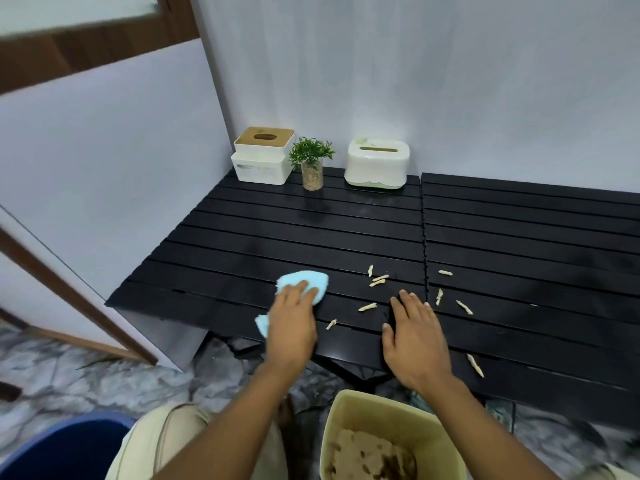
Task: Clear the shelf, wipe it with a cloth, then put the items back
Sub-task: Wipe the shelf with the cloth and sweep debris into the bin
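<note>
A black slatted shelf [311,237] spans the middle of the view. My left hand [292,322] presses a light blue cloth [311,280] flat on its front part, fingers spread over the cloth. To the right, my right hand [415,336] lies flat and open on the slats, holding nothing. Several pale crumb-like scraps [379,279] are scattered on the shelf between and to the right of my hands. At the back stand a white tissue box with a wooden lid [262,155], a small green plant in a glass [311,162] and a white-green tissue box [377,162].
A beige bin [346,420] with brown crumpled waste stands on the floor below my right arm. A blue tub [69,445] sits at the lower left. White walls close off the left and back. The floor is grey marble.
</note>
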A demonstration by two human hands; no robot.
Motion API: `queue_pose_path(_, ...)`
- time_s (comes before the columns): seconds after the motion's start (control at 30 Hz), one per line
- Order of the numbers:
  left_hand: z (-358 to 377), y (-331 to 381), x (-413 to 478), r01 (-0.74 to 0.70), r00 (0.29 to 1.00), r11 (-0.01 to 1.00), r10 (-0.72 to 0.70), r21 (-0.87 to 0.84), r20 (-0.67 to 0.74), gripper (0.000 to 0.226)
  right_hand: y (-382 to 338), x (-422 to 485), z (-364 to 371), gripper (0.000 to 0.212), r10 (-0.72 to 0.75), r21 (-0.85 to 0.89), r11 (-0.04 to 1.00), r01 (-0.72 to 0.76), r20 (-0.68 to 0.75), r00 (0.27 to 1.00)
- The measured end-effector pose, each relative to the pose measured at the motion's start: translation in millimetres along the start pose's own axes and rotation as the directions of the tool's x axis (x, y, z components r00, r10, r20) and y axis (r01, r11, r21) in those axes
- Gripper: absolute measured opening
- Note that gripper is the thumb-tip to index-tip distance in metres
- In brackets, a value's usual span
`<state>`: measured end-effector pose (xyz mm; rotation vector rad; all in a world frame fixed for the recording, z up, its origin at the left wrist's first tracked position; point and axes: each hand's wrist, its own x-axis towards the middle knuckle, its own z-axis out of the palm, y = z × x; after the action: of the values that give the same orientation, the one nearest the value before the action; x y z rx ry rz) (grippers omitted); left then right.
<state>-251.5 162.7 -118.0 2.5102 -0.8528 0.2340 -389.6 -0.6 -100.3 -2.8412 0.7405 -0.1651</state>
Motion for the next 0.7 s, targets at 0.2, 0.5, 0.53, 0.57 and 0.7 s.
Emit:
queue_pose_path(0.2, -2, 3, 7, -0.073, 0.991, 0.989, 0.086, -0.131, 0.102, 0.051, 8, 1, -8, 0.069, -0.055, -0.078, 0.995, 0.056, 0.007, 0.998)
queue_pose_path(0.5, -50, -119, 26, 0.169, 0.984, 0.985, -0.167, 0.03, -0.054, 0.033, 13, 2, -4, 0.067, -0.065, -0.016, 0.998, 0.065, 0.011, 0.998)
queue_pose_path(0.53, -43, -110, 24, 0.191, 0.98, 0.982, -0.189, 0.016, -0.069, 0.032, 13, 3, -4, 0.067, -0.063, -0.016, 0.998, 0.064, 0.009, 0.998)
queue_pose_path(0.57, -36, -95, 23, 0.185, 0.98, 0.983, -0.185, -0.002, -0.079, 0.032, 13, 3, -4, 0.066, -0.06, -0.014, 0.998, 0.06, 0.006, 0.998)
queue_pose_path(0.7, -2, -10, 10, 0.033, 0.997, 0.995, -0.039, -0.095, -0.061, 0.035, 13, 3, -3, 0.066, -0.058, -0.002, 0.998, 0.058, -0.001, 0.998)
